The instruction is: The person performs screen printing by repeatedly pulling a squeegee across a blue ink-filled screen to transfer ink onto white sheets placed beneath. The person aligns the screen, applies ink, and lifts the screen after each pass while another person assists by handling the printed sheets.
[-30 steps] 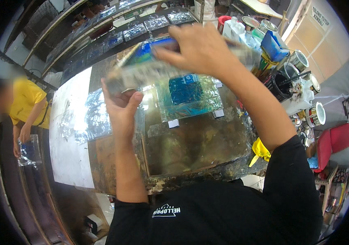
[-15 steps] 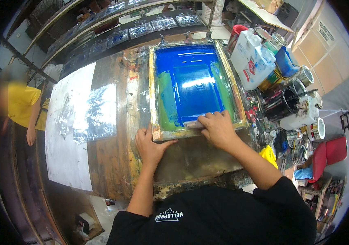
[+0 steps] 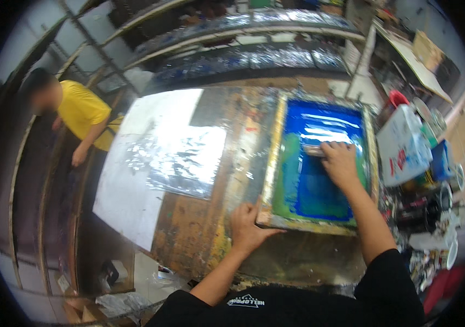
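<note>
A screen-printing frame (image 3: 269, 188) with worn, paint-stained wooden edges lies on the bench. Wet blue ink (image 3: 325, 188) covers much of its mesh, with green strips showing along both sides. In my right hand (image 3: 342, 163) is a squeegee (image 3: 313, 151), its pale end poking out at the left; it sits across the ink in the far half of the screen, and the hand hides most of it. My left hand (image 3: 247, 226) grips the frame's near left corner, thumb stretched along the front edge and fingers against the left side.
Left of the frame, a clear plastic sheet (image 3: 186, 163) lies partly over white paper (image 3: 134, 191). A white jug (image 3: 403, 147), cans and pots crowd the right side. Racks (image 3: 276, 57) with shiny sheets stand behind. A person in a yellow shirt (image 3: 82, 109) is at the left.
My right hand has pushed the squeegee from the screen's near end to its far half. My left hand stays at the corner. The view has turned left, and the person's hand shows lower beside them.
</note>
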Motion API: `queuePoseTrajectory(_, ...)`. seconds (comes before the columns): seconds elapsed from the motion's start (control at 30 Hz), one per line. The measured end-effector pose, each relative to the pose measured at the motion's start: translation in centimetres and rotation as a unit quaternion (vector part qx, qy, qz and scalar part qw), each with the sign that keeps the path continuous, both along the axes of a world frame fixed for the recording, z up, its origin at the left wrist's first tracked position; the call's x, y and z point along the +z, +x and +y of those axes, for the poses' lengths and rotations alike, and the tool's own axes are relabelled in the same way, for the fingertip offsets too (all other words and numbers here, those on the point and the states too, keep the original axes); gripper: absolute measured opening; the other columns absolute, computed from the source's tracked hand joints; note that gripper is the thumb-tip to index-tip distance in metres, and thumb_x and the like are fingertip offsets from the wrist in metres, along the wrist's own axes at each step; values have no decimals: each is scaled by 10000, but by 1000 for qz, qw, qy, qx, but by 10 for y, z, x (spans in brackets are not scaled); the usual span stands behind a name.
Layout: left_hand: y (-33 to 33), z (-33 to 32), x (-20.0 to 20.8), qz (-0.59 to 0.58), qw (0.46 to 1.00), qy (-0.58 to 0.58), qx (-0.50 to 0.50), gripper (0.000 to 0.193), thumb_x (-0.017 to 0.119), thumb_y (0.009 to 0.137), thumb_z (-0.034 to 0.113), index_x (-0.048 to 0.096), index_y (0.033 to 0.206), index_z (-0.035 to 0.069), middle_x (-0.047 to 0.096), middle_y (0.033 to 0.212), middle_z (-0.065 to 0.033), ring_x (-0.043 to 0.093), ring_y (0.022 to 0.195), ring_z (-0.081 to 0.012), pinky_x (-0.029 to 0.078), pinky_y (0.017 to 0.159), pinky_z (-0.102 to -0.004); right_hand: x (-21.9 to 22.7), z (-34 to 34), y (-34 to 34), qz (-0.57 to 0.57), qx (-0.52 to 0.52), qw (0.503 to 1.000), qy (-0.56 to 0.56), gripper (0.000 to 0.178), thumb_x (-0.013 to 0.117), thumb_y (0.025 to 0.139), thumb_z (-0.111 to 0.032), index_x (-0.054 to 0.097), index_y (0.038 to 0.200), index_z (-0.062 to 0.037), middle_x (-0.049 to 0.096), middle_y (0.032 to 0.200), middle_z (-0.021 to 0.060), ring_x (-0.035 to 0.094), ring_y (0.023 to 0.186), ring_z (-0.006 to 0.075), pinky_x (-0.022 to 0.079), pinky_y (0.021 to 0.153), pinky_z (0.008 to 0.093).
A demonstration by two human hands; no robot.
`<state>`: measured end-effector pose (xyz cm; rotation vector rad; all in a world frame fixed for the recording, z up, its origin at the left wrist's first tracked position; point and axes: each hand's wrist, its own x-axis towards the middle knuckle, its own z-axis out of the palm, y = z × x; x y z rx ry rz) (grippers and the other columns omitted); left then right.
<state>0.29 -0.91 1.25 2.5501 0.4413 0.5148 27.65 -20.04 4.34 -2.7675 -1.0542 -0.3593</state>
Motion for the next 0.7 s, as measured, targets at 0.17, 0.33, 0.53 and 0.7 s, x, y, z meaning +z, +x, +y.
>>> queuePoseTrajectory(0.17,-2,1,-4,-36,998,-28,-32,1211,941,583,687,577,1530,25,633,963,-86,591,942,-285,437,871,-432,34,9,61,149,2,985,-81,374,746,873,-274,669,1224,-168,736,1153,96,684,1147,322,457,961,611)
queuePoseTrajectory(0.33,-2,0,-14,-138,988,-15,-62,1214,895,685,676,464,1608,15,696,896,-59,623,816,-255,428,867,-397,32,22,91,56,7,998,-38,357,758,886,-237,656,1222,-172,715,1127,82,686,1118,319,448,974,587)
queuePoseTrajectory(0.53,-7,-1,-15,-93,994,-12,-56,1191,862,735,665,424,1629,12,662,879,-62,605,802,-254,424,861,-395,14,17,52,14,-9,999,-32,328,774,881,-225,637,1172,-160,697,1101,90,673,1086,329,455,965,567)
queuePoseTrajectory(0.7,-7,-3,-15,-122,991,-10,-58,1180,840,758,670,409,1633,7,712,970,-89,633,847,-273,428,862,-406,25,-10,-33,32,7,998,-55,361,789,865,-241,635,1175,-138,698,1111,98,668,1105,336,469,959,549)
